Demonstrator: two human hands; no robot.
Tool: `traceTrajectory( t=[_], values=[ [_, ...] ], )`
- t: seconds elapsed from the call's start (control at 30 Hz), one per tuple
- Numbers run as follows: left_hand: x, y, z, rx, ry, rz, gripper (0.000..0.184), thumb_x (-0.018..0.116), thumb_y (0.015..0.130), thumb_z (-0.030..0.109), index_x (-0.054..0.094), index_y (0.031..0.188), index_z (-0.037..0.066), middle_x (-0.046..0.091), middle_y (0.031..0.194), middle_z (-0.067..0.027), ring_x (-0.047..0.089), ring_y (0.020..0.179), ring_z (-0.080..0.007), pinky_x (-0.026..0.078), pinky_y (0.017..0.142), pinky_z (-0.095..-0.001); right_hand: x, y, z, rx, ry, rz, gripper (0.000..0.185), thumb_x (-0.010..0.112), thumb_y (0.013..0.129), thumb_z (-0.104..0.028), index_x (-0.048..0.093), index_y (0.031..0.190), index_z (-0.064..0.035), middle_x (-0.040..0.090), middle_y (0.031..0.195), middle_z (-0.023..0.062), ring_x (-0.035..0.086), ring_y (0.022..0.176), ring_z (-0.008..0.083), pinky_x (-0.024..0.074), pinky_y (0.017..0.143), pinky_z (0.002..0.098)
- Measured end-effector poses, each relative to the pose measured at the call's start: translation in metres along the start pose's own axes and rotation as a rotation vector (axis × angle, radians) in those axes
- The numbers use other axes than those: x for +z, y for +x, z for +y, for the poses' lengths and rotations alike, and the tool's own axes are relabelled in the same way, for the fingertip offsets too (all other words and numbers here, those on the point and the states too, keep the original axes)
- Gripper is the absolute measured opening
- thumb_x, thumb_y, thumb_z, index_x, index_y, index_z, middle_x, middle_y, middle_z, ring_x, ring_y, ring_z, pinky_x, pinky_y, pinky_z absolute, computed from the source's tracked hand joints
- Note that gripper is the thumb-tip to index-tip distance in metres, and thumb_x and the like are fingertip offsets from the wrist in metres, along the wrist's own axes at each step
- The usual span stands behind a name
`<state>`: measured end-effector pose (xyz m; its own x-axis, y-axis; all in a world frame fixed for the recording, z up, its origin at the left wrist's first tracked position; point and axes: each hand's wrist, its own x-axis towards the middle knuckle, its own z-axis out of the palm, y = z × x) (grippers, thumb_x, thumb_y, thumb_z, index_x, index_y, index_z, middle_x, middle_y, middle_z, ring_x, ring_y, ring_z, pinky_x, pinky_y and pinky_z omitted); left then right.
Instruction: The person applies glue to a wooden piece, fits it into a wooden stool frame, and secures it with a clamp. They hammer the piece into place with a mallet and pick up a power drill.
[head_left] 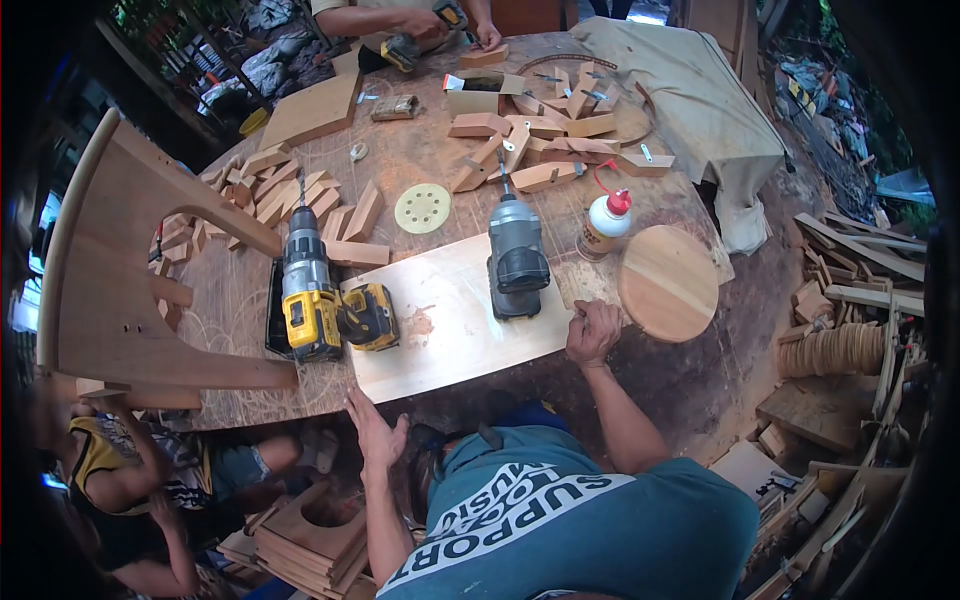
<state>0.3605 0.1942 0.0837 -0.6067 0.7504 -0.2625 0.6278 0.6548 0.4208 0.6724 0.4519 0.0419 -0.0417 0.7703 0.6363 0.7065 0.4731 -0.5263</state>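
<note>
A thin pale wooden board (450, 340) lies flat near the table's front edge. At its front left corner, my left hand (377, 432) touches the edge with fingers stretched out and thumb apart. My right hand (594, 332) rests by the board's right end, fingers curled; whatever they may hold is hidden. On the board stands a grey and black impact driver (518, 250), bit pointing away. To the left are a yellow and black drill (308, 285) and a second yellow and black power tool (367, 318). A round wooden disc (668, 283) lies right of my right hand.
A white glue bottle (604, 225) with red cap stands behind the disc. Wood blocks (570, 130) pile up farther back, beside a sanding disc (422, 208). A wooden chair frame (150, 240) stands left. A co-worker's hands (485, 38) hold a drill across the table; another person (150, 480) sits lower left.
</note>
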Motion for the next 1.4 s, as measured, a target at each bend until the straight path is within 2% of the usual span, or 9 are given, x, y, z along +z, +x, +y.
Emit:
traceTrajectory(
  t=[0.3, 0.43, 0.5, 0.57, 0.6, 0.67, 0.8, 1.1, 1.4],
  values=[
    [0.0, -0.001, 0.0, 0.017, 0.006, 0.007, 0.105, 0.076, 0.077, 0.018, 0.006, 0.15, -0.011, 0.008, 0.158, -0.0308, 0.005, 0.147, -0.0455, 0.014, 0.121, -0.044, 0.001, -0.001, -0.001, -0.003, 0.001, 0.002, 0.02, 0.056, 0.067, -0.01, 0.068, 0.084, -0.0074, 0.058, 0.075, 0.0081, 0.051, 0.073, 0.031, 0.0389, 0.072, 0.043],
    [-0.005, 0.0, 0.008, -0.015, 0.018, 0.002, 0.104, 0.076, 0.078, 0.02, 0.007, 0.149, -0.011, 0.012, 0.156, -0.0325, 0.009, 0.146, -0.0474, 0.016, 0.121, -0.0443, 0.0, -0.001, 0.004, -0.015, -0.025, -0.012, 0.018, 0.056, 0.069, -0.008, 0.068, 0.081, -0.0025, 0.061, 0.073, 0.0136, 0.056, 0.071, 0.0333, 0.0423, 0.07, 0.0435],
    [-0.012, 0.005, 0.008, 0.075, 0.08, 0.036, 0.104, 0.076, 0.077, 0.023, 0.009, 0.148, -0.012, 0.015, 0.154, -0.0343, 0.011, 0.145, -0.0487, 0.018, 0.121, -0.0446, 0.01, -0.008, 0.016, -0.071, -0.053, -0.004, 0.019, 0.057, 0.067, -0.009, 0.069, 0.081, -0.0001, 0.065, 0.074, 0.0173, 0.061, 0.072, 0.0353, 0.0457, 0.07, 0.0446],
    [-0.013, 0.001, 0.004, 0.031, 0.046, 0.03, 0.103, 0.076, 0.077, 0.024, 0.01, 0.148, -0.013, 0.017, 0.153, -0.0351, 0.011, 0.146, -0.0478, 0.019, 0.121, -0.0447, 0.016, -0.012, 0.017, -0.04, 0.143, -0.039, 0.026, 0.057, 0.07, -0.009, 0.071, 0.088, 0.0013, 0.067, 0.081, 0.0194, 0.062, 0.076, 0.0359, 0.0469, 0.074, 0.0456],
    [-0.014, -0.002, 0.003, 0.01, 0.01, 0.058, 0.103, 0.076, 0.077, 0.024, 0.011, 0.147, -0.013, 0.017, 0.153, -0.0349, 0.012, 0.146, -0.0473, 0.019, 0.121, -0.0447, 0.02, -0.015, 0.023, -0.117, 0.086, -0.011, 0.027, 0.056, 0.072, -0.01, 0.072, 0.091, 0.0018, 0.067, 0.083, 0.0199, 0.062, 0.078, 0.0365, 0.0469, 0.075, 0.0466],
    [-0.011, -0.007, -0.005, 0.003, -0.004, 0.099, 0.102, 0.076, 0.078, 0.024, 0.012, 0.147, -0.014, 0.017, 0.154, -0.0345, 0.013, 0.146, -0.0469, 0.019, 0.121, -0.0446, 0.023, -0.019, 0.026, -0.131, -0.003, -0.009, 0.026, 0.056, 0.078, -0.01, 0.072, 0.095, 0.0001, 0.068, 0.086, 0.0167, 0.06, 0.08, 0.0361, 0.0465, 0.075, 0.0458],
    [-0.009, -0.007, -0.003, 0.014, 0.01, 0.1, 0.101, 0.075, 0.078, 0.025, 0.012, 0.147, -0.014, 0.016, 0.154, -0.0339, 0.015, 0.145, -0.047, 0.019, 0.121, -0.0441, 0.014, -0.018, 0.015, -0.072, -0.064, -0.058, 0.024, 0.056, 0.078, -0.011, 0.072, 0.094, -0.0019, 0.068, 0.087, 0.0142, 0.058, 0.081, 0.035, 0.0453, 0.074, 0.0453],
    [-0.007, -0.003, 0.002, -0.037, 0.038, 0.015, 0.107, 0.076, 0.079, 0.027, 0.005, 0.15, -0.009, 0.008, 0.159, -0.0283, 0.007, 0.147, -0.045, 0.018, 0.121, -0.0428, 0.005, -0.011, 0.006, -0.061, -0.057, -0.077, 0.023, 0.055, 0.075, -0.01, 0.07, 0.09, -0.0032, 0.065, 0.082, 0.0154, 0.058, 0.08, 0.036, 0.0441, 0.073, 0.0461],
    [-0.006, -0.004, -0.006, -0.016, 0.013, 0.052, 0.105, 0.074, 0.08, 0.028, 0.006, 0.15, -0.01, 0.011, 0.158, -0.0289, 0.009, 0.148, -0.044, 0.019, 0.121, -0.0431, 0.015, -0.017, 0.013, -0.029, -0.067, -0.059, 0.022, 0.056, 0.077, -0.012, 0.071, 0.091, -0.0029, 0.066, 0.083, 0.0152, 0.058, 0.08, 0.0354, 0.0449, 0.073, 0.0463]
  ],
)
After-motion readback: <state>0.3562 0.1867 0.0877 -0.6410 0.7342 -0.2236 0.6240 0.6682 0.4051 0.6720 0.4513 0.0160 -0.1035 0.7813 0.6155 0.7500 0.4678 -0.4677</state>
